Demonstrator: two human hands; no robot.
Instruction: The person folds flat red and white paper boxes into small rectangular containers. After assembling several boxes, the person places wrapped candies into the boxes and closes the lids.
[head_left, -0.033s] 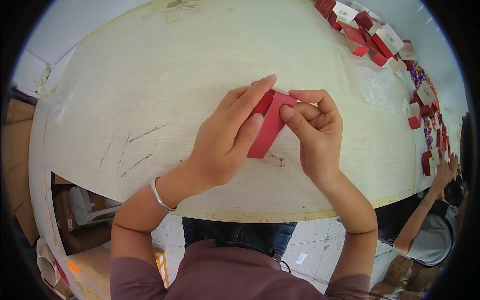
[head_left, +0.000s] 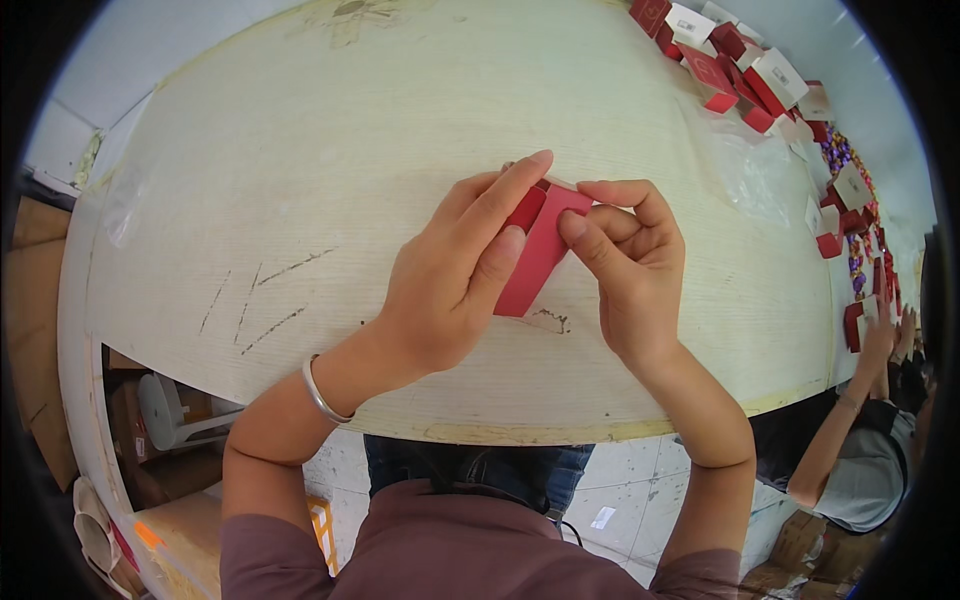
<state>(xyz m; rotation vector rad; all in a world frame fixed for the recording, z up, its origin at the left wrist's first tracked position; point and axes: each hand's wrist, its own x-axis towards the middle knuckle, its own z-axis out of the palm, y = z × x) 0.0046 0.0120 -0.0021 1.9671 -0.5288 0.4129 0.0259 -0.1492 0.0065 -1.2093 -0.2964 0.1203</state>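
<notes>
Over the middle of the pale table I hold a small red cardboard box [head_left: 545, 255] tilted between both hands. My left hand [head_left: 445, 265] is wrapped along its left side, thumb on the near part and index finger stretched up past the top edge. At the upper right corner my right hand [head_left: 640, 260] pinches a panel between thumb and index finger, its other fingers curled. A darker red flap or inner face shows beside my left thumb. Whatever is inside the box is hidden by my left hand.
Several red and white boxes [head_left: 708, 75] lie heaped at the far right. Clear plastic film [head_left: 752, 180] rests near them. Along the right edge are small wrapped items in purple, gold and red [head_left: 856, 265]. A co-worker's hand [head_left: 880, 335] reaches in there among more boxes.
The co-worker's hand at the right edge has shifted slightly. My hands and the red box stay almost exactly where they were.
</notes>
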